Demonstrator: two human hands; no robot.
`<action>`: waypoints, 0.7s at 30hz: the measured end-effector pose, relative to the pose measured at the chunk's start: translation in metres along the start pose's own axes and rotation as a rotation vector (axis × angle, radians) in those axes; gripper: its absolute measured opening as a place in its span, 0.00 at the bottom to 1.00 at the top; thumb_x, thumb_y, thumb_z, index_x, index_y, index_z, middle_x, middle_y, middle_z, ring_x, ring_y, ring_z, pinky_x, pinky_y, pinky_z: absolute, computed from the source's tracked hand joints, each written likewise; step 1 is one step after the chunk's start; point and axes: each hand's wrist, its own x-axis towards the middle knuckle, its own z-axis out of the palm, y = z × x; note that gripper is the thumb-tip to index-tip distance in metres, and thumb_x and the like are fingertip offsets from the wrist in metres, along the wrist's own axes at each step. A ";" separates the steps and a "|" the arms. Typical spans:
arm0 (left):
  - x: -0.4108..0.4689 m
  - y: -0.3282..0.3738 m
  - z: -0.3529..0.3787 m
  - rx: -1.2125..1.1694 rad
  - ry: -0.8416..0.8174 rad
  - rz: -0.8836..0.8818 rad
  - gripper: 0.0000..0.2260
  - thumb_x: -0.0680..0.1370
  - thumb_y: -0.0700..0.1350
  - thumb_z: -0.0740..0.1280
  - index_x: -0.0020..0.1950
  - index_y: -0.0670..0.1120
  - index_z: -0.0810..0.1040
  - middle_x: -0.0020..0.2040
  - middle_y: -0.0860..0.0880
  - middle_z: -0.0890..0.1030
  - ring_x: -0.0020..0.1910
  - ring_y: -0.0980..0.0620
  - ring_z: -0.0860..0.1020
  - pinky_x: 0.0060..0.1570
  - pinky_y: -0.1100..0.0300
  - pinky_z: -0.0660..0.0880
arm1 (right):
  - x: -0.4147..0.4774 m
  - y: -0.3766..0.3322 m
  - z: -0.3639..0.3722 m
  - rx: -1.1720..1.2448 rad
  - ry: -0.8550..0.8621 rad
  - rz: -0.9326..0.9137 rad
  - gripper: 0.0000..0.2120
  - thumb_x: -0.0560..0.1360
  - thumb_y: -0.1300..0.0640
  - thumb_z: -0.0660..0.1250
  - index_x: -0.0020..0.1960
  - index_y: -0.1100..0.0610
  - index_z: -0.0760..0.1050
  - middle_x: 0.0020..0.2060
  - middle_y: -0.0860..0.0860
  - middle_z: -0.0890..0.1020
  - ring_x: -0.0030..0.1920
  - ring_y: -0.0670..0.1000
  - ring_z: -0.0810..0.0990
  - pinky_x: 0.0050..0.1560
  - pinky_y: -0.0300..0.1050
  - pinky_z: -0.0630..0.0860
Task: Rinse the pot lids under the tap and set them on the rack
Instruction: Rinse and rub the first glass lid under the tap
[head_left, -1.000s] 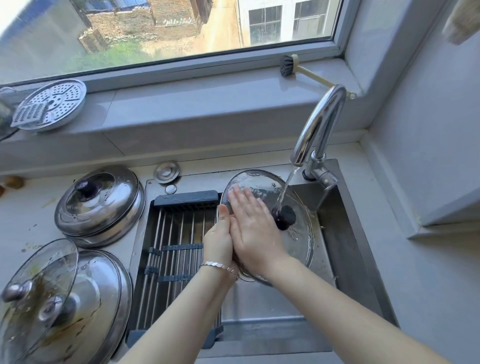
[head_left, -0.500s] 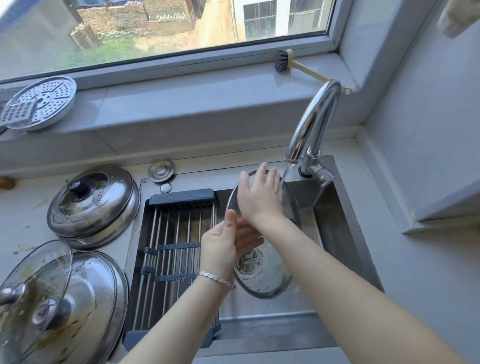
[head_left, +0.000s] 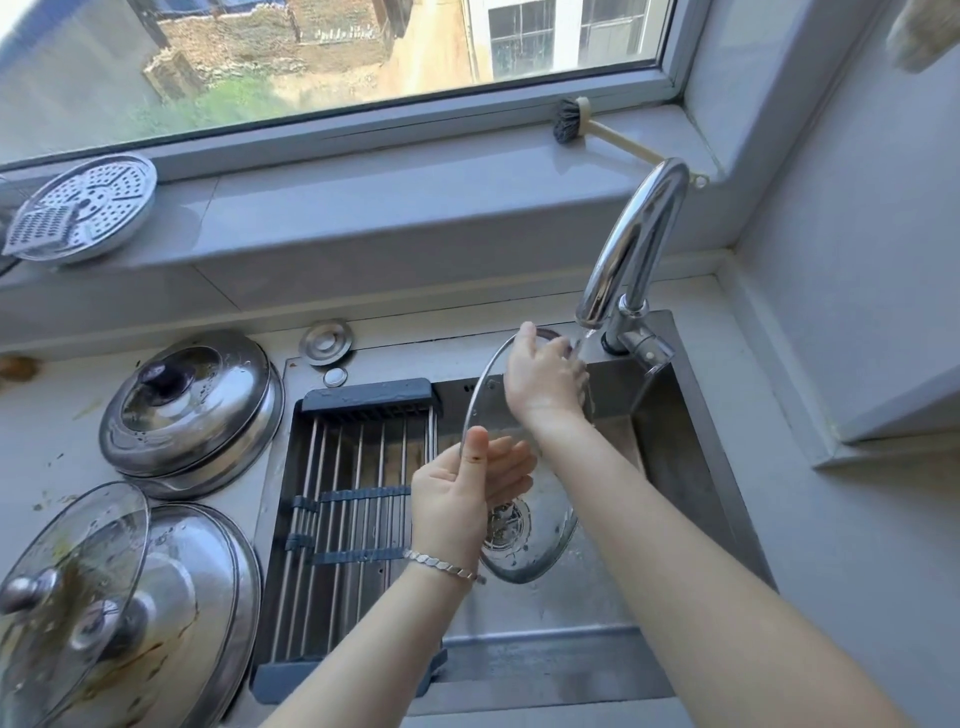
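1. We hold the glass lid on edge over the sink, its upper rim beneath the spout of the tap. A second ago it faced us knob-up; it has since been turned over.
2. Our right hand, which lay flat on the glass, has moved to the upper rim. Its fingers are curled over the rim, in the thin stream of water.
3. Our left hand still pinches the left rim, thumb upright on the near face and fingers spread behind the glass.
4. The rack lies just left of the lid. The steel lid and the soiled lids remain on the counter.
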 end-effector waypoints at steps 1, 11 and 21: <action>0.000 -0.001 0.000 -0.012 0.010 -0.003 0.17 0.73 0.50 0.61 0.41 0.37 0.78 0.33 0.45 0.84 0.34 0.49 0.84 0.37 0.55 0.82 | 0.005 0.003 0.000 -0.023 0.014 0.011 0.34 0.79 0.41 0.42 0.75 0.64 0.51 0.73 0.65 0.56 0.74 0.62 0.53 0.73 0.57 0.51; 0.026 0.011 -0.004 -0.143 0.241 -0.087 0.20 0.77 0.56 0.59 0.39 0.42 0.79 0.33 0.48 0.84 0.37 0.49 0.82 0.43 0.56 0.79 | -0.044 0.059 0.026 -0.358 0.003 -1.008 0.27 0.78 0.50 0.45 0.73 0.61 0.60 0.73 0.56 0.62 0.75 0.53 0.55 0.74 0.47 0.47; 0.024 0.015 -0.009 -0.445 0.314 -0.053 0.22 0.78 0.58 0.55 0.47 0.38 0.74 0.40 0.43 0.84 0.38 0.49 0.84 0.39 0.58 0.82 | -0.041 0.090 -0.002 -0.407 -0.075 -0.561 0.35 0.75 0.40 0.37 0.76 0.59 0.38 0.74 0.50 0.35 0.74 0.46 0.33 0.72 0.41 0.32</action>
